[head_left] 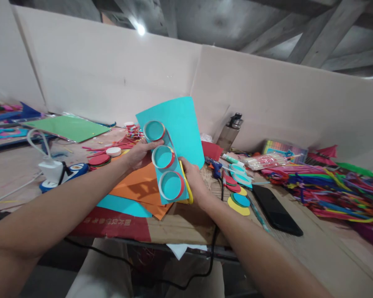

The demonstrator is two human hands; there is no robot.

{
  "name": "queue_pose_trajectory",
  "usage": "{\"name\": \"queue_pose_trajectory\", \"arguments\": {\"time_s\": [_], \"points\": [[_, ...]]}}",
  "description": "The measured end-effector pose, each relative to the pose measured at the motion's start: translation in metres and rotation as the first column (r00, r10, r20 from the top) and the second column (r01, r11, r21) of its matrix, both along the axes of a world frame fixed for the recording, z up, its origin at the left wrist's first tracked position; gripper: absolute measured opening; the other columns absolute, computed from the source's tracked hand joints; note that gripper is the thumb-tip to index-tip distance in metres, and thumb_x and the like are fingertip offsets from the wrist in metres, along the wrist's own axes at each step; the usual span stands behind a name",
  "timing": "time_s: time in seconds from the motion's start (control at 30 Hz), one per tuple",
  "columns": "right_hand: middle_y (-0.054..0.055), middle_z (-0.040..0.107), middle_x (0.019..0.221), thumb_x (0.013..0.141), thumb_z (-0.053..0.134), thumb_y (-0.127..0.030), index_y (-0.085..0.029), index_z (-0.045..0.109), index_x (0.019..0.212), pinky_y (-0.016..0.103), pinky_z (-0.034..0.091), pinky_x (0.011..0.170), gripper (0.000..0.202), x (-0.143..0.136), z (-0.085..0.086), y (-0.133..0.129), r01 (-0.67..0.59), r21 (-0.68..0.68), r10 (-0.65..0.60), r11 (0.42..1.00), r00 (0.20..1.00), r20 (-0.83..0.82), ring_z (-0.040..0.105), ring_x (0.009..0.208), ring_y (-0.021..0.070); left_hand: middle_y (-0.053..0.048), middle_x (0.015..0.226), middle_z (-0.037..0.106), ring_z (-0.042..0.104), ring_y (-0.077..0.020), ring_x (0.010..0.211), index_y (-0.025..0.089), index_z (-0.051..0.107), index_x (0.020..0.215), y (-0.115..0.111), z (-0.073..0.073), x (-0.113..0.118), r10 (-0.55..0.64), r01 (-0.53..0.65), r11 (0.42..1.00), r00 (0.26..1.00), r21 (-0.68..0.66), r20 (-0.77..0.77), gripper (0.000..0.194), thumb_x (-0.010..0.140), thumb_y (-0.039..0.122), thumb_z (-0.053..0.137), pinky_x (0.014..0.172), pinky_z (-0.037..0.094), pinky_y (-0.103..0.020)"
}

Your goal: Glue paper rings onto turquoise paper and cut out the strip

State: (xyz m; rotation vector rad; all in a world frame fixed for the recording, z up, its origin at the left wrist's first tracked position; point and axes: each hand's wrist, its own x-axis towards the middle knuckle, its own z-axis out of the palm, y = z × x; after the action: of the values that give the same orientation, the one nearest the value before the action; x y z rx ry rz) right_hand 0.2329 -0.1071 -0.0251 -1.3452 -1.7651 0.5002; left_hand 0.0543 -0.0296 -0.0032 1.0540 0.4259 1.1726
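Observation:
A turquoise paper sheet [186,132] is held up above the table, bent and partly upright. Three short round paper cups [171,185] with red outer sides and turquoise insides stand in a row along its near strip. My left hand [143,154] pinches the sheet's left edge, its thumb between the top and middle cups. On the other side, my right hand [194,180] is closed around a yellow loop handle [189,192], which looks like that of scissors; the blades are hidden behind the sheet. Orange paper [136,186] lies below on the table.
A blue glue gun [216,167] with a black cord, coloured paper discs [238,207] and a black phone [276,210] lie to the right. Pipe cleaners [332,182] heap farther right; a bottle [230,133] stands behind. A white charger [51,170] is at left.

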Motion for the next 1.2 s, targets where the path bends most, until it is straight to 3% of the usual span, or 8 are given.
{"name": "queue_pose_trajectory", "arguments": {"time_s": [0.2,0.43,0.6,0.77,1.2], "points": [[0.002,0.075,0.08,0.082,0.053,-0.029,-0.022,0.065,0.089,0.027,0.042,0.064,0.016,0.004,0.0,0.0,0.009,-0.006,-0.009,1.0,1.0,0.024,0.061,0.077,0.021,-0.005,0.091,0.077,0.074,-0.0228,0.087,0.018,0.07,0.089,0.006,0.002,-0.003,0.073,-0.076,0.997,0.992,0.016,0.106,0.034,0.068,0.038,0.088,0.079,0.06,-0.033],[0.005,0.077,0.089,0.083,0.061,-0.035,-0.021,0.063,0.091,0.028,0.042,0.067,0.017,0.003,-0.003,-0.003,-0.07,0.0,0.069,0.998,0.996,0.062,0.064,0.083,0.023,0.001,0.072,0.071,0.065,-0.0127,0.064,0.017,0.068,0.074,0.006,0.001,0.008,0.245,-0.233,0.967,0.96,-0.101,0.132,0.014,0.071,0.017,0.082,0.066,0.057,-0.026],[0.002,0.074,0.09,0.084,0.063,-0.04,-0.019,0.061,0.094,0.028,0.044,0.07,0.024,0.0,-0.004,-0.003,-0.138,0.022,0.139,0.99,0.989,-0.052,0.061,0.081,0.0202,0.0,0.07,0.072,0.064,-0.0128,0.061,0.015,0.069,0.075,-0.004,0.003,0.015,0.197,-0.177,0.972,0.972,-0.154,0.129,0.017,0.068,0.013,0.084,0.062,0.058,-0.026],[0.0,0.07,0.079,0.083,0.06,-0.039,-0.019,0.061,0.094,0.027,0.042,0.068,0.023,0.002,-0.008,0.002,-0.075,0.042,0.075,0.996,0.997,-0.007,0.057,0.077,0.0192,0.003,0.065,0.069,0.062,-0.0119,0.057,0.016,0.067,0.073,-0.012,0.006,0.019,0.185,-0.159,0.971,0.973,-0.18,0.14,0.017,0.07,0.014,0.084,0.059,0.056,-0.026],[-0.001,0.071,0.079,0.082,0.055,-0.036,-0.022,0.063,0.091,0.027,0.042,0.065,0.019,0.0,-0.006,-0.001,-0.011,-0.031,0.01,0.999,0.999,-0.033,0.058,0.076,0.0191,0.002,0.068,0.07,0.062,-0.0127,0.058,0.016,0.067,0.076,-0.007,0.0,0.018,0.171,-0.149,0.976,0.975,-0.157,0.139,0.022,0.067,0.018,0.087,0.063,0.057,-0.028]]}}
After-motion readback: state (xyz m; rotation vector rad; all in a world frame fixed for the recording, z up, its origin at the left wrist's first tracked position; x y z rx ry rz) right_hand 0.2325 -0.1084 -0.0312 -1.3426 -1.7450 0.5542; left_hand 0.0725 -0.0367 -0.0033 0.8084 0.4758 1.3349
